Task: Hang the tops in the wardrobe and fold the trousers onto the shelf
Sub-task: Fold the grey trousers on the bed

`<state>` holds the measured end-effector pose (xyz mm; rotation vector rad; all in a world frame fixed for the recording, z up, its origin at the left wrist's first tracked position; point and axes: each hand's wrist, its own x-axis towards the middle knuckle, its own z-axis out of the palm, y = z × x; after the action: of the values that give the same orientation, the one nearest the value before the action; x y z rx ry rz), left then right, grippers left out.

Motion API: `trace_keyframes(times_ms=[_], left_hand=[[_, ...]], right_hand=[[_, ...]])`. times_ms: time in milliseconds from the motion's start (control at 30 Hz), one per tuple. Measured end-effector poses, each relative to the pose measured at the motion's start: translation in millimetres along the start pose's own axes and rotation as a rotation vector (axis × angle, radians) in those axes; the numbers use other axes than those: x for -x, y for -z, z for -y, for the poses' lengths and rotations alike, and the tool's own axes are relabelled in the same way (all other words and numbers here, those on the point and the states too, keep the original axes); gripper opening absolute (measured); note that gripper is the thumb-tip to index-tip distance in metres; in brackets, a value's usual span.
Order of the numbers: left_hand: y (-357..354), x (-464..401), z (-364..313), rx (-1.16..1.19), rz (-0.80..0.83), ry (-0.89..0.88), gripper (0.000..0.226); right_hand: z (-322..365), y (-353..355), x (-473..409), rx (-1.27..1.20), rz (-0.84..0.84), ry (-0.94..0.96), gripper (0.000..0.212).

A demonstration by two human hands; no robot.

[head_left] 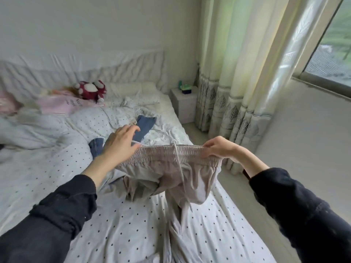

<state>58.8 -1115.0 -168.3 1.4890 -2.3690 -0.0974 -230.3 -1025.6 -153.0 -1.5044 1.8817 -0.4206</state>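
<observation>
- Holding the beige drawstring trousers (171,168) up by the waistband above the polka-dot bed (47,168).
- Right hand (218,147) pinches the elastic.
- Left hand (119,141) grips its end, fingers loosely spread.
- Legs trail on the sheet.

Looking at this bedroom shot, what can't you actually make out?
Head view only:
- Left hand: its fingers lie behind the elastic waistband of the beige drawstring trousers, so its grip is unclear.
- Trouser legs: cut off by the bottom edge.
- Blue denim garment on the polka-dot bed sheet: partly hidden behind the left hand.
- Pink clothes at left: blurred.
- Green item on the white bedside table: too small to identify.
</observation>
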Motion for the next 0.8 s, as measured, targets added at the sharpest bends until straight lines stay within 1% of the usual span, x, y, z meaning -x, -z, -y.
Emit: trace_keyframes(times_ms=[67, 100, 200, 233, 267, 333, 367, 400, 433, 467, 500, 533, 600, 667, 700, 733, 767, 800], left_hand=[[-17, 27, -24, 0.144, -0.022, 0.07, 0.027], [-25, 39, -38, 0.255, 0.01, 0.121, 0.026], [-52, 67, -73, 0.517, 0.275, 0.318, 0.04], [-63, 73, -78, 0.622, 0.315, 0.381, 0.045], [-70, 77, -82, 0.755, 0.32, 0.457, 0.048], [-83, 79, -83, 1.016, 0.279, 0.595, 0.052], [-87, 80, -83, 1.069, 0.275, 0.643, 0.05], [-84, 79, -82, 1.046, 0.292, 0.656, 0.042], [-80, 78, -78, 0.972, 0.34, 0.625, 0.03], [-73, 76, -74, 0.881, 0.395, 0.556, 0.019], [-65, 73, -68, 0.782, 0.413, 0.473, 0.012], [-54, 69, -61, 0.65, 0.391, 0.391, 0.008], [-37, 59, -47, 0.323, 0.239, 0.289, 0.006], [-30, 51, -38, -0.008, 0.052, 0.183, 0.012], [-33, 49, -35, -0.131, -0.008, 0.127, 0.017], [-35, 48, -34, -0.185, -0.044, 0.079, 0.021], [-38, 50, -36, -0.152, -0.041, 0.064, 0.021], [-40, 52, -39, -0.042, -0.004, 0.088, 0.017]], right_hand=[[2, -10, 10, 0.041, -0.004, 0.025, 0.02], [5, -15, 13, 0.085, -0.004, 0.042, 0.019], [8, -29, 22, 0.17, -0.007, 0.078, 0.02], [7, -32, 25, 0.174, -0.007, 0.09, 0.022], [7, -36, 28, 0.174, -0.004, 0.104, 0.024], [6, -40, 33, 0.167, 0.004, 0.134, 0.025], [4, -42, 36, 0.175, 0.007, 0.149, 0.024], [3, -43, 38, 0.193, 0.005, 0.162, 0.024], [1, -43, 40, 0.221, 0.001, 0.17, 0.024], [-3, -43, 41, 0.255, 0.001, 0.173, 0.024], [-7, -41, 43, 0.291, 0.003, 0.171, 0.023], [-11, -39, 44, 0.319, 0.01, 0.167, 0.023], [-17, -37, 46, 0.344, 0.049, 0.164, 0.023], [-19, -37, 48, 0.323, 0.104, 0.17, 0.023], [-19, -38, 49, 0.308, 0.128, 0.176, 0.023], [-18, -38, 49, 0.298, 0.148, 0.182, 0.023], [-18, -37, 50, 0.286, 0.163, 0.184, 0.023], [-17, -35, 50, 0.269, 0.17, 0.183, 0.023]])
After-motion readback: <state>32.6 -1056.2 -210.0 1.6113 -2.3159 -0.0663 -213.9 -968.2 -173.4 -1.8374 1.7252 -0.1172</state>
